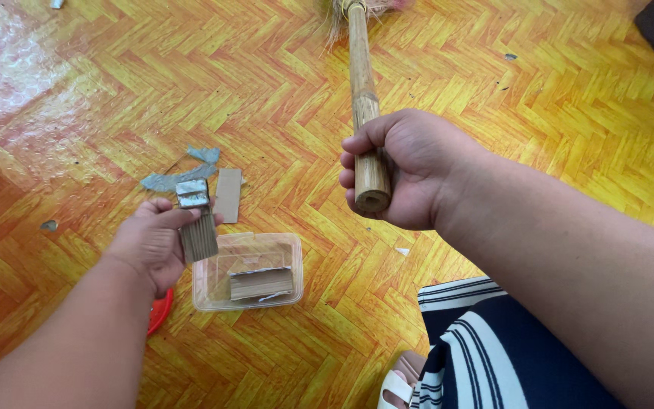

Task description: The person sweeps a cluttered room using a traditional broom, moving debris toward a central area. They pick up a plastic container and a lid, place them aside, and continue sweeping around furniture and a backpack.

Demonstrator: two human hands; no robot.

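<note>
A clear plastic box (207, 288) stands on the yellow and orange wooden floor (539, 113), and a brown bundle (261, 282) lies inside it. Just behind the box lie a small piece of cardboard (228, 195) and some grey foil scraps (166, 179). A red lid (160, 311) shows partly to the left of the box, and a striped cloth (486, 348) is at the lower right.

Your bamboo broom handle (362, 98) slants up over the floor; the foil-capped bundle of sticks (196, 220) stands upright above the clear tub.
</note>
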